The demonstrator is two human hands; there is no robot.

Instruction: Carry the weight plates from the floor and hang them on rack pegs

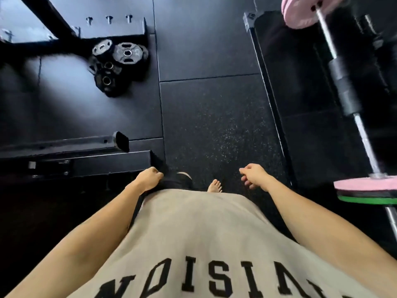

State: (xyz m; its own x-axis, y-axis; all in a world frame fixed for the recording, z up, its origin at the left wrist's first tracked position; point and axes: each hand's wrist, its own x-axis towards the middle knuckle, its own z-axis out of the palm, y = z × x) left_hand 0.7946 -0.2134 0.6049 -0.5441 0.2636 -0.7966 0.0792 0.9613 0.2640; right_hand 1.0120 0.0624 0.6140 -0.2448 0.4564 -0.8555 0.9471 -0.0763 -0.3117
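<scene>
Several black weight plates (117, 63) with steel-ringed holes lie in a loose pile on the dark rubber floor at the upper left, beside the black rack base (120, 29). My left hand (150, 178) hangs at my side with its fingers loosely curled and nothing in it. My right hand (254, 175) also hangs loosely curled and holds nothing. Both hands are far from the plates, low in the view near my hips. No rack pegs are clearly visible.
Black frame beams (86, 155) jut out at the left, close to my left hand. A barbell (345, 87) with pink plates (300, 11) runs down the right side above a black platform (300, 93). Speckled floor mat (214, 130) stretches ahead of my bare foot (214, 186).
</scene>
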